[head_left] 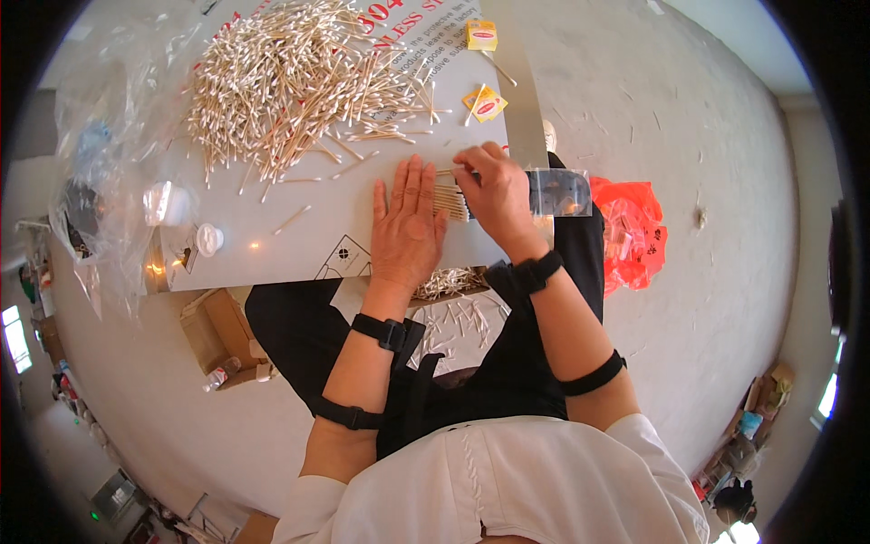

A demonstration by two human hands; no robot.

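Note:
My left hand (408,222) lies flat on the table, fingers stretched out, its edge against a small neat row of cotton swabs (450,202). Just right of it, my right hand (497,186) is closed in a pinch over the row. A single cotton swab (444,172) shows at its fingertips; the rest of its grip is hidden. A big loose heap of cotton swabs (290,82) covers the far left of the table. Beside my right wrist, a clear plastic bag (564,192) sticks out past the table's right edge.
Two small yellow packets (482,36) lie at the table's far right. Clear plastic film (109,172) and a white round lid (209,239) are at left. Below are a box of swabs (450,283), an open cardboard box (217,335) and a red bag (634,231).

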